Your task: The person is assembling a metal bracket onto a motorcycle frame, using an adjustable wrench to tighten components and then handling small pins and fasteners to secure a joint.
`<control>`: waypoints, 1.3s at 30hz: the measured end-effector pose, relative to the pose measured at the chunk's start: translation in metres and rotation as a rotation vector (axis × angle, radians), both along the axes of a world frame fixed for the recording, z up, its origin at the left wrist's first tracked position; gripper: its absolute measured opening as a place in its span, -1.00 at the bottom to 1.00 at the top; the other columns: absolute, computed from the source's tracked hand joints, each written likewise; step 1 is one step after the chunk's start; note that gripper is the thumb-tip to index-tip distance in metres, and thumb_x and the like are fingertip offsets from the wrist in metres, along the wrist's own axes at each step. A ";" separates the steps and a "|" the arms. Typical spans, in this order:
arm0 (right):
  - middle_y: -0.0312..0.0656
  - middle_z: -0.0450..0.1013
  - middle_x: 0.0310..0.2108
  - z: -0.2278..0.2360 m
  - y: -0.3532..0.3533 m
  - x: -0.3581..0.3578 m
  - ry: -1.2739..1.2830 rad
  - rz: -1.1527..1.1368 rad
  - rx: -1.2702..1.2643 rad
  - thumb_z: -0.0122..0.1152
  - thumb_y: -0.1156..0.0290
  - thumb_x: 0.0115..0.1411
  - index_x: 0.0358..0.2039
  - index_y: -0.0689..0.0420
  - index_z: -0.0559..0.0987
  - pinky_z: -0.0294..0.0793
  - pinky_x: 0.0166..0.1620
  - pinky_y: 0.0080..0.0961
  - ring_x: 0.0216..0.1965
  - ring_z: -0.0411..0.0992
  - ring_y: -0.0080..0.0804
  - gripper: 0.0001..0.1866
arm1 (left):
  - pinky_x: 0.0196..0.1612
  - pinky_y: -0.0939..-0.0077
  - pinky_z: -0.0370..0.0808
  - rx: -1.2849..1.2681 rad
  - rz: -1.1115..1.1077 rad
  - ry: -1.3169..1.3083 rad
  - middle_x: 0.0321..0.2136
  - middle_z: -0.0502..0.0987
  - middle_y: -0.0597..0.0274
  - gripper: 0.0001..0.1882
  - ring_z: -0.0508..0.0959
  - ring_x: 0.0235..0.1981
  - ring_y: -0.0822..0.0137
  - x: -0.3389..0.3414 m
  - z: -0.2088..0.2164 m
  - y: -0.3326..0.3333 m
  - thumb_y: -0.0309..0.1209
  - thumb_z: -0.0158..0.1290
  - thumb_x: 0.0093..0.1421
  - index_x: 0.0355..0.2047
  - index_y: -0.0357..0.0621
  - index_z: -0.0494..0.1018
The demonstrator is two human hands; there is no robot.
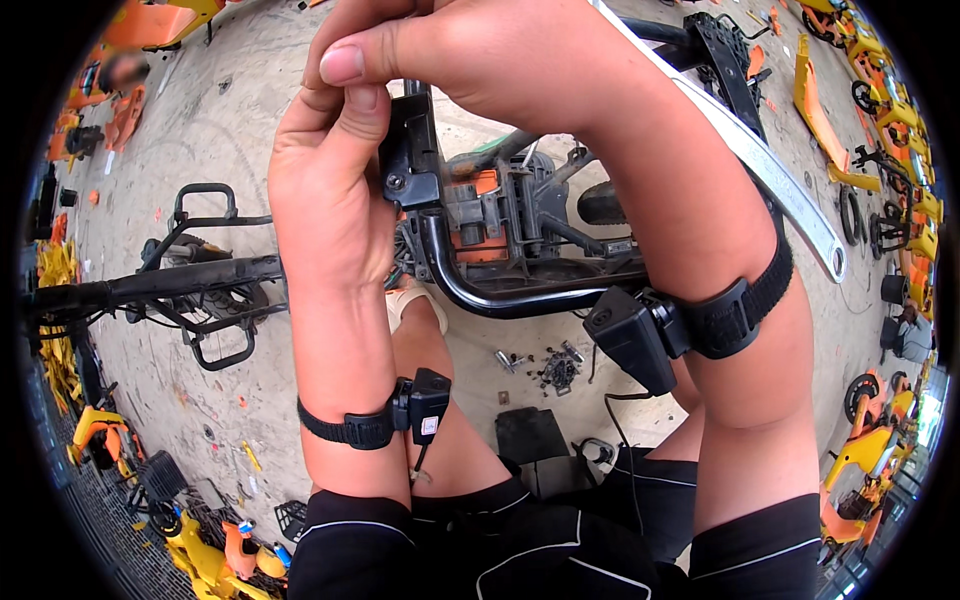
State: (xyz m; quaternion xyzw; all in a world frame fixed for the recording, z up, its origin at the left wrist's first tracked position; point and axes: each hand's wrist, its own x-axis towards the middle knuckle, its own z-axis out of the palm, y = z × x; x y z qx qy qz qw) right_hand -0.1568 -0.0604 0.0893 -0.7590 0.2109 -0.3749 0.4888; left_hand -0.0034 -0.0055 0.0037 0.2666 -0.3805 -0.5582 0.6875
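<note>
My left hand (335,190) is raised beside a black metal bracket (408,165) on the tubular frame (490,298) of a partly stripped scooter. Its fingers are curled, with the thumb pointing up. From above, my right hand (430,50) bends over to meet it, thumb and fingers pinched together at the left fingertips. Whatever lies between the fingers of both hands is hidden. Behind my right forearm slants a long silver wrench (790,195), its ring end free at the right; what supports its other end cannot be seen.
Under the frame are an orange block (487,215) and dark mechanical parts. A pile of small bolts (560,372) lies on the concrete near my feet. Another black frame (180,275) stands at left. Yellow and orange scooter parts (860,460) line both sides.
</note>
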 end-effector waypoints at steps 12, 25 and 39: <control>-0.11 0.61 -0.33 0.000 0.005 0.001 0.048 -0.037 -0.121 0.22 0.35 0.33 -0.18 0.26 0.66 0.54 -0.20 -0.44 -0.30 0.54 -0.41 -0.77 | 0.18 0.41 0.45 -0.058 -0.059 -0.102 0.04 0.61 0.12 -0.63 0.57 0.07 0.35 0.023 0.001 0.000 -0.37 0.07 0.46 0.18 -0.33 0.49; -0.17 0.63 -0.32 -0.006 -0.005 0.000 0.067 0.002 -0.015 0.40 0.34 0.23 -0.26 0.26 0.67 0.52 -0.14 -0.52 -0.26 0.54 -0.51 -0.78 | 0.12 0.32 0.52 -0.005 0.060 -0.157 0.01 0.61 0.08 -0.65 0.59 0.03 0.28 0.018 -0.011 -0.006 -0.38 0.02 0.47 0.16 -0.33 0.46; -0.14 0.63 -0.25 -0.019 -0.013 0.011 -0.018 0.055 0.114 0.30 0.39 0.32 -0.15 0.30 0.67 0.53 -0.09 -0.47 -0.17 0.54 -0.47 -0.77 | 0.15 0.47 0.45 -0.006 -0.088 -0.072 0.00 0.62 0.18 -0.65 0.56 0.05 0.40 0.023 -0.004 -0.005 -0.41 0.08 0.45 0.16 -0.32 0.51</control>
